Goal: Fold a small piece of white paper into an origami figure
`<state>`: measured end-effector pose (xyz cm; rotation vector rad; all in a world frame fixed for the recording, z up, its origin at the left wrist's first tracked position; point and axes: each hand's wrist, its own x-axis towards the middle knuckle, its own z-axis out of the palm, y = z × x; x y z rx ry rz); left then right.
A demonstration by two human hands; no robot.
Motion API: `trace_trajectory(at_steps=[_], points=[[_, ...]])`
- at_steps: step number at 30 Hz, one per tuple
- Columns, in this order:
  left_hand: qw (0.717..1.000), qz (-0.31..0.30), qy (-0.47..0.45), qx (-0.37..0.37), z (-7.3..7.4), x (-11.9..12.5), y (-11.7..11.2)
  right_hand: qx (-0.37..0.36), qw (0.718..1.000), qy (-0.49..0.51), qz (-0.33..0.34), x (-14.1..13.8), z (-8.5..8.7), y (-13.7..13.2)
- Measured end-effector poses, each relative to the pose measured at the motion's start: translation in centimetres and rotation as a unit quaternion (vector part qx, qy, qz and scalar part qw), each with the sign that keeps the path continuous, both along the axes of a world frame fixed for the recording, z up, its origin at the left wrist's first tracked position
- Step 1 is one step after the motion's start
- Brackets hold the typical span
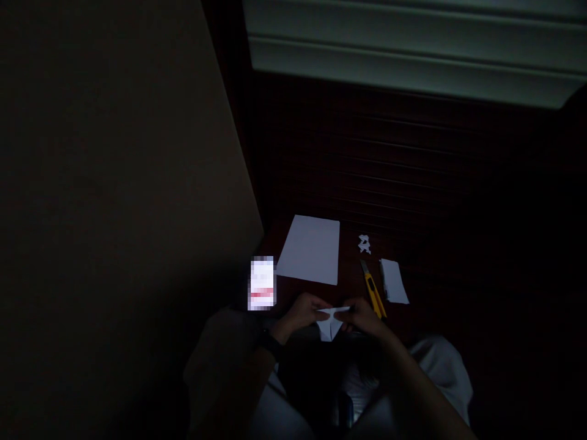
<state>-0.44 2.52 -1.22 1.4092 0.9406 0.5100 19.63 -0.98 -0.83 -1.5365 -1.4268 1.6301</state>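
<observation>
Your left hand (302, 311) and right hand (365, 318) each pinch one end of a small folded paper (331, 322), close to you, near the yellow cutter (373, 292). It seems feather-light, limp and tearable; hold its creased edges.

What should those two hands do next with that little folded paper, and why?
Probably press the crease flat: left hand and right hand each pinch the folded paper by its top edge, its point hanging down, and the yellow knife lies untouched nearby.
</observation>
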Motion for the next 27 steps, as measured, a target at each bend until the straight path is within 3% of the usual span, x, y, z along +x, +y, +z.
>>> trace_trajectory(at_steps=[8, 17, 27], points=[[1.0, 0.026, 0.011, -0.002, -0.8, 0.4, -0.1, -0.004, 1.0, -0.003, 0.004, -0.1, 0.2, -0.1], [0.996, 0.054, 0.05, 0.048, -0.9, 1.1, -0.1, -0.004, 1.0, 0.01, -0.007, -0.1, 0.1, 0.0], [0.993, 0.111, -0.003, 0.026, -0.6, 0.9, -0.2, 0.031, 0.981, 0.114, -0.154, -0.5, 0.6, 0.1]])
